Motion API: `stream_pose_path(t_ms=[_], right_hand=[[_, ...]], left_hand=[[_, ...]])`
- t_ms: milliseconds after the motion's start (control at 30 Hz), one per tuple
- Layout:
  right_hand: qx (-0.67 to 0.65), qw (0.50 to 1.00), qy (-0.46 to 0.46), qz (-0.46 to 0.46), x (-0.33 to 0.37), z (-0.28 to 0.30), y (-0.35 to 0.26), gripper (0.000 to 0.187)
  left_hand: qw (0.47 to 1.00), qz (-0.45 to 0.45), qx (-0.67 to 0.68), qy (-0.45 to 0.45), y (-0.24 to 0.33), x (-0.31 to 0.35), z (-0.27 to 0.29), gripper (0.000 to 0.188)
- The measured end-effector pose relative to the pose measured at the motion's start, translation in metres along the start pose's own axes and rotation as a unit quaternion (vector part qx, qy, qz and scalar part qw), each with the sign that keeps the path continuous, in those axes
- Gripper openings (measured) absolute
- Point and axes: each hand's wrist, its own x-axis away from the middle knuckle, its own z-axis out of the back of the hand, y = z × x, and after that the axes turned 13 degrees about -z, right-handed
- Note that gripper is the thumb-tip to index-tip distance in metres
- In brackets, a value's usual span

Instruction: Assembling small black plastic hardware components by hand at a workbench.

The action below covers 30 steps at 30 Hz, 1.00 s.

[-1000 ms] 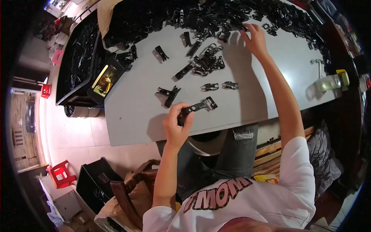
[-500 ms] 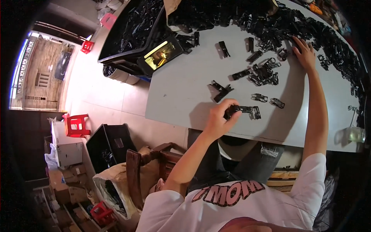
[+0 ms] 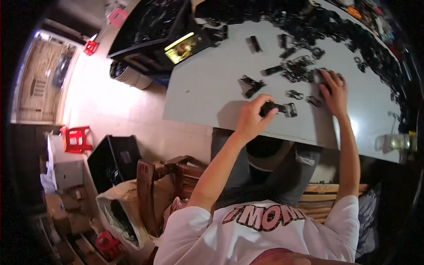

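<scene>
My left hand [image 3: 256, 115] is closed around a black plastic clip-like part [image 3: 278, 108] above the table's near edge. The part's open frame end sticks out to the right of my fingers. My right hand [image 3: 335, 95] is over the table with its fingers curled on a dark plastic part [image 3: 327, 87], mostly hidden and blurred. Left of it lies a small cluster of black frame-shaped parts [image 3: 297, 68]. Two loose frames, one of them a small oval-looking frame [image 3: 294, 95], lie between my hands. A crossed pair of black parts [image 3: 251, 86] rests beyond my left hand.
A large heap of black parts [image 3: 282, 26] rings the far and right sides of the white table [image 3: 203, 95]. A phone with a lit screen [image 3: 181, 47] leans by a black bin [image 3: 141, 48] at the left corner. A glass jar [image 3: 397, 142] stands far right.
My right hand has come from the heap's edge toward me and to the left, with a dark part under its fingers. My left hand still holds its part. The whole view has shifted slightly.
</scene>
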Motion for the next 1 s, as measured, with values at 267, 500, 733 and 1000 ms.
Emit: stream_pose_path(t_ms=[267, 500, 733, 1000], right_hand=[[-0.437, 0.862, 0.110, -0.234, 0.006, 0.053, 0.002, 0.025], [-0.187, 0.979, 0.065, -0.056, 0.032, 0.031, 0.011, 0.034], [-0.193, 0.973, 0.050, -0.120, 0.060, 0.020, 0.019, 0.032], [-0.127, 0.983, -0.008, -0.132, 0.079, 0.061, -0.027, 0.047]], left_hand=[[0.995, -0.070, -0.041, 0.052, -0.007, 0.006, 0.008, 0.021], [0.989, -0.119, -0.056, 0.064, -0.005, 0.003, 0.003, 0.022], [0.994, -0.075, -0.062, 0.044, -0.002, 0.005, 0.003, 0.021], [0.992, -0.096, -0.065, 0.047, -0.008, 0.006, 0.004, 0.022]])
